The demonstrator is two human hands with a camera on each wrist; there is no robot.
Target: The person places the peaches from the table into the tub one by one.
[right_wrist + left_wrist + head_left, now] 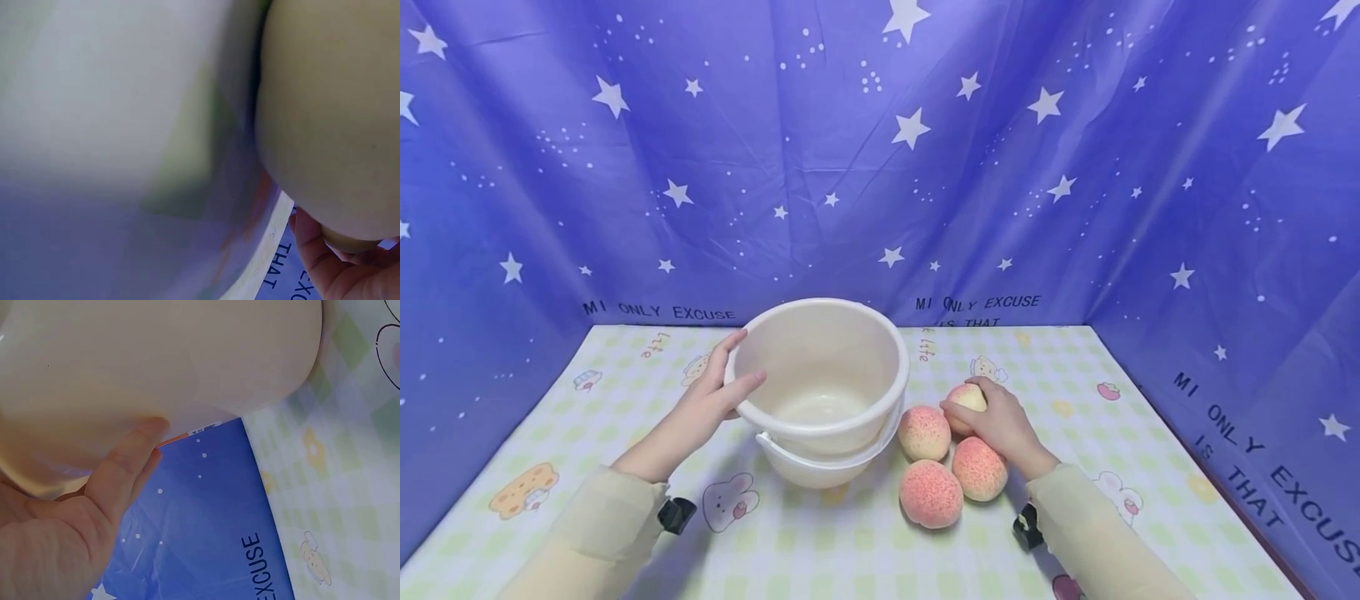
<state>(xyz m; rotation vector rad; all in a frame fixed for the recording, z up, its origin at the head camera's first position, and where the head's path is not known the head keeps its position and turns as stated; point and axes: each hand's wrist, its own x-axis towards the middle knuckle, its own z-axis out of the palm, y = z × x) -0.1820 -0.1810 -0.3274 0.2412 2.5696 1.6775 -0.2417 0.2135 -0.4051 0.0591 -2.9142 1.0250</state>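
Note:
A white plastic bucket (pixel 820 454) stands mid-table, its mouth facing up and its handle hanging across the front. My left hand (pixel 711 400) grips the bucket's left rim, thumb over the inside and fingers along the outer wall. In the left wrist view, fingers (pixel 122 465) lie against the bucket wall (pixel 187 356). To the bucket's right, my right hand (pixel 1003 421) holds the farthest peach (pixel 966 400) between thumb and fingers. Three more pink-and-yellow peaches sit close by: one beside the bucket (pixel 924 433), one nearest me (pixel 931 494) and one under the right wrist (pixel 980 469).
A checked tablecloth (pixel 550 550) with cartoon prints covers the table. Behind and along both sides hangs a blue curtain (pixel 820 167) with white stars, meeting the table's back edge just past the bucket. In the right wrist view a peach (pixel 331 112) fills the right side.

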